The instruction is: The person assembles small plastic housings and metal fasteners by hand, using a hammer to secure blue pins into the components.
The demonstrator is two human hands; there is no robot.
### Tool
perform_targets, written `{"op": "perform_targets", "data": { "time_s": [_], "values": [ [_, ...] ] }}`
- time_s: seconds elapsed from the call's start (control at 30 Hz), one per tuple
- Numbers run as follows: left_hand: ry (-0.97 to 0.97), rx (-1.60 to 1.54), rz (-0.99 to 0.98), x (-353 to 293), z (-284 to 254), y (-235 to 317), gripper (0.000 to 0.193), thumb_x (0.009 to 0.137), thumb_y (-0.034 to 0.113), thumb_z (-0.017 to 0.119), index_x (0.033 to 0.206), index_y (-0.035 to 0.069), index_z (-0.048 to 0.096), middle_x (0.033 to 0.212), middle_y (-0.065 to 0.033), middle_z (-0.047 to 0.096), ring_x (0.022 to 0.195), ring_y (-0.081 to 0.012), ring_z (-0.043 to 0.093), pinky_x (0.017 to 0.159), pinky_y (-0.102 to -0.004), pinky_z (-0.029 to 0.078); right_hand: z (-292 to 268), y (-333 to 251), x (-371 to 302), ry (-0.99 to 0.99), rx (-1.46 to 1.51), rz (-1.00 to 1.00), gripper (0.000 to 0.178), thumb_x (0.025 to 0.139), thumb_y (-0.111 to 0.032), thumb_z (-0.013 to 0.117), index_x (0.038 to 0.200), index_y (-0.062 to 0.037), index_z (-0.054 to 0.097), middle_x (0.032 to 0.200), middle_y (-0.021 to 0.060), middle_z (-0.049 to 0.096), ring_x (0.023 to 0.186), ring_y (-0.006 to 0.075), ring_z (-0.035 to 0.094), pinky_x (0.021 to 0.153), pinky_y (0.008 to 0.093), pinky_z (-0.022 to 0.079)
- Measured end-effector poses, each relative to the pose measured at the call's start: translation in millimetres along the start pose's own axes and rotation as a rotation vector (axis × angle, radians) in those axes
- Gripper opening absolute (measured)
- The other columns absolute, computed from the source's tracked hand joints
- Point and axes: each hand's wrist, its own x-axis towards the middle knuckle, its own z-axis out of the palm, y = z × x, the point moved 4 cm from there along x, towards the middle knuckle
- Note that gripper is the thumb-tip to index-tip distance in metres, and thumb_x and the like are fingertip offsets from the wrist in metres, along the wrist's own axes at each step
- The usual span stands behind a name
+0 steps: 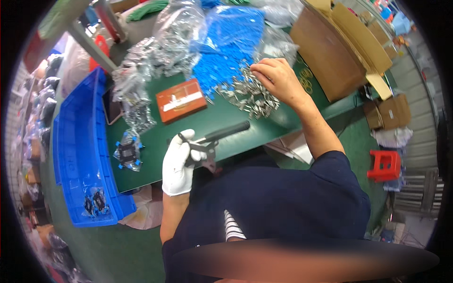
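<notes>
My left hand (178, 165), in a white glove, is closed around a tool with a long black handle (228, 131) and a short metal shaft. Dark flat pieces show beside the gloved fingers; their kind is unclear. Bare and raised over the far side of the table, my right hand (279, 80) has its thumb and fingers pinched together. Whatever is between those fingertips is too small to make out. Just below and left of it lies a loose pile of small silver metal pins (255, 96). Small blue pieces (214, 68) spread from a clear bag beside the pile.
A reddish-brown box (180, 101) lies on the green table (264, 132). Left of it are a bagged black-and-blue part (128, 150) and a blue crate (78, 155) holding similar parts. An open cardboard box (330, 52) stands at right, near yellow rings (306, 81). A red stool (384, 165) is beyond.
</notes>
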Motion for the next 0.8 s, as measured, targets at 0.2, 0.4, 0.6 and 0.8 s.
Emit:
{"op": "perform_targets", "data": {
  "time_s": [0.2, 0.4, 0.6, 0.8],
  "values": [
    [-0.028, -0.045, -0.209, 3, 4, -59, 0.037, 0.106, 0.015, 0.053, 0.138, -0.003, 0.052, 0.092, -0.0038, 0.062, 0.088, -0.0125, 0.061, 0.086, -0.0261, 0.049, 9, -23, -68, -0.101, 0.030, 0.046, 0.012, 0.092, -0.017, 0.071, 0.102, -0.0119, 0.073, 0.095, 0.0017, 0.066, 0.095, 0.0219, 0.064, 0.086, 0.0387, 0.043],
    [0.028, -0.025, -0.237, -5, -1, -78, 0.034, 0.107, 0.017, 0.052, 0.136, 0.001, 0.056, 0.088, -0.0002, 0.054, 0.085, -0.0106, 0.053, 0.083, -0.0265, 0.047, 22, -39, -87, -0.185, 0.030, -0.028, 0.010, 0.090, -0.019, 0.072, 0.099, -0.0140, 0.073, 0.094, 0.0001, 0.061, 0.094, 0.0206, 0.060, 0.084, 0.0389, 0.043],
    [0.081, -0.009, -0.271, -7, -3, -77, 0.035, 0.106, 0.019, 0.053, 0.137, 0.002, 0.057, 0.089, 0.0003, 0.058, 0.083, -0.0087, 0.055, 0.085, -0.0251, 0.048, 28, -45, -97, -0.262, -0.018, -0.076, 0.016, 0.086, -0.015, 0.074, 0.102, -0.0160, 0.071, 0.095, -0.0016, 0.061, 0.091, 0.0190, 0.058, 0.083, 0.0371, 0.041],
    [0.137, -0.032, -0.286, -4, 0, -74, 0.036, 0.105, 0.018, 0.055, 0.137, 0.002, 0.057, 0.090, 0.0004, 0.059, 0.084, -0.0077, 0.056, 0.084, -0.0243, 0.048, 19, -63, -119, -0.266, 0.012, -0.149, 0.028, 0.082, -0.025, 0.079, 0.107, -0.0175, 0.069, 0.102, -0.0010, 0.061, 0.098, 0.0199, 0.060, 0.090, 0.0388, 0.042]
  ]
}}
